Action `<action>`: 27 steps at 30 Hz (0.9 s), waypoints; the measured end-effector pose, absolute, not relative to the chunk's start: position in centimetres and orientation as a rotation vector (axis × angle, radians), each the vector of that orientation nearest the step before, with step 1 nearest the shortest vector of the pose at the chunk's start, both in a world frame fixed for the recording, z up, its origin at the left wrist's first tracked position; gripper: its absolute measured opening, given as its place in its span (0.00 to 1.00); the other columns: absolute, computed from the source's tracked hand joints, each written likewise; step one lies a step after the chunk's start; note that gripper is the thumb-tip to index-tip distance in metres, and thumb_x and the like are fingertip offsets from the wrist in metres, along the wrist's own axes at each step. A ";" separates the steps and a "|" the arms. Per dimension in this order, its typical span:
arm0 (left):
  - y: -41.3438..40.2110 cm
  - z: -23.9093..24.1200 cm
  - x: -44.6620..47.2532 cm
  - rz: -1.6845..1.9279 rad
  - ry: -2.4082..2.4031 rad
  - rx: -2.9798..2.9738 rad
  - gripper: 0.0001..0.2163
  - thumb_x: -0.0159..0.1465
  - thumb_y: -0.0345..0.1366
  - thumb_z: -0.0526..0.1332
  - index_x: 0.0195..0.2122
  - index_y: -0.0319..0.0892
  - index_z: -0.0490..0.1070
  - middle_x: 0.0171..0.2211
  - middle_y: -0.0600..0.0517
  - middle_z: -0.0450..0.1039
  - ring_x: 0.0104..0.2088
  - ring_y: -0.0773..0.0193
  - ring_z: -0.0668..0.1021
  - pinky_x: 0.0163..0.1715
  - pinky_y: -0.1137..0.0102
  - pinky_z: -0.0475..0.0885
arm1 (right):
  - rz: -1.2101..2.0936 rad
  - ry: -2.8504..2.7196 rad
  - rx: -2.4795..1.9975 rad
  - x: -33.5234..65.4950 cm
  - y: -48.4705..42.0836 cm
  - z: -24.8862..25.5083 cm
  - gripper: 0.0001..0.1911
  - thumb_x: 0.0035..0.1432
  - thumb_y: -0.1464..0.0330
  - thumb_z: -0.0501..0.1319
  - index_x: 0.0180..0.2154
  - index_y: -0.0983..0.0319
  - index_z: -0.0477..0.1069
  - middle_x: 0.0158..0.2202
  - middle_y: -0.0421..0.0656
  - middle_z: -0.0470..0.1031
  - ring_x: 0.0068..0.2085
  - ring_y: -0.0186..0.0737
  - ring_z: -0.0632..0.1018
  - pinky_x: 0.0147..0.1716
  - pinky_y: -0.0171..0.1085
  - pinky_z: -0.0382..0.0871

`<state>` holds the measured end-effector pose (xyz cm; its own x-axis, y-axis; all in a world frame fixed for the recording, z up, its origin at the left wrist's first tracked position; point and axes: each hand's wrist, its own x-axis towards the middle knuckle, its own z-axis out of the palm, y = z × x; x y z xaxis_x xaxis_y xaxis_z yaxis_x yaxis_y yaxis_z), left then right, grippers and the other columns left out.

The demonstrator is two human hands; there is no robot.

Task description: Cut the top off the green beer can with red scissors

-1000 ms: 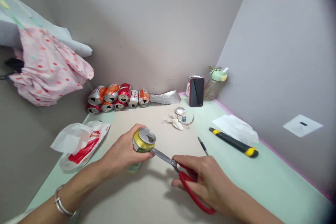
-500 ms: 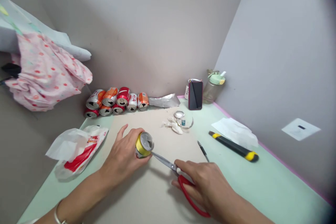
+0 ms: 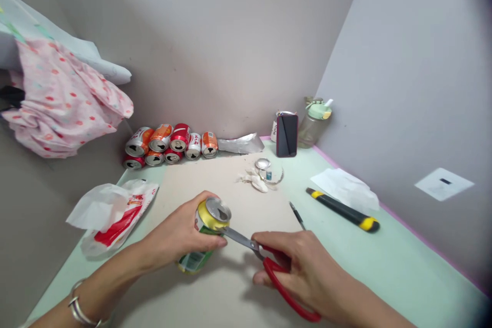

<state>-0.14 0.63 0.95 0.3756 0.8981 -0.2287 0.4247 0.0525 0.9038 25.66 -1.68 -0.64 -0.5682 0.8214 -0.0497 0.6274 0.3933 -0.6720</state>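
My left hand [image 3: 188,228] is wrapped round a yellow and green drink can [image 3: 209,221], its opened silver top tilted up and to the right. Part of the can's label is hidden behind my thumb. In my right hand [image 3: 303,264] is a pair of scissors [image 3: 243,239] with red handles and grey blades. The blade tips meet the can's side just below its top rim; whether they pierce the metal I cannot tell. My right fingers go through and round the red loops.
Several drink cans [image 3: 180,137] are stacked along the back wall, beside a cut silver metal sheet [image 3: 241,144]. A black and yellow utility knife [image 3: 342,209], a pen [image 3: 296,214] and white paper [image 3: 344,188] lie at the right. A phone [image 3: 287,136] stands behind; a plastic bag [image 3: 119,223] lies left.
The can has turned more upright in my left hand, so its green side now shows. The scissors have come along, their tips now against the can's side below the rim.
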 end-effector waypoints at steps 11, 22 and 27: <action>0.7 -0.1 0.1 0.604 1.498 1.847 0.18 0.55 0.38 0.67 0.46 0.47 0.65 0.40 0.52 0.75 0.44 0.52 0.76 0.48 0.60 0.69 | 0.859 -2.408 -1.357 25.7 -2.1 -1.4 0.16 0.60 0.57 0.66 0.27 0.58 0.65 0.21 0.32 0.61 0.23 0.31 0.58 0.23 0.29 0.52; 0.6 0.1 0.1 0.574 1.397 1.680 0.27 0.55 0.40 0.69 0.54 0.47 0.61 0.43 0.52 0.73 0.42 0.55 0.75 0.44 0.63 0.70 | 1.022 -2.346 -1.331 25.7 -2.0 -1.2 0.20 0.59 0.59 0.66 0.25 0.59 0.57 0.21 0.31 0.53 0.24 0.31 0.54 0.24 0.30 0.50; 1.1 0.7 -1.4 0.468 1.091 1.503 0.37 0.50 0.40 0.75 0.59 0.51 0.61 0.37 0.58 0.69 0.36 0.64 0.71 0.35 0.73 0.66 | 1.394 -2.247 -1.189 26.1 -1.7 -0.2 0.22 0.59 0.57 0.66 0.24 0.61 0.59 0.24 0.32 0.48 0.27 0.31 0.53 0.24 0.30 0.48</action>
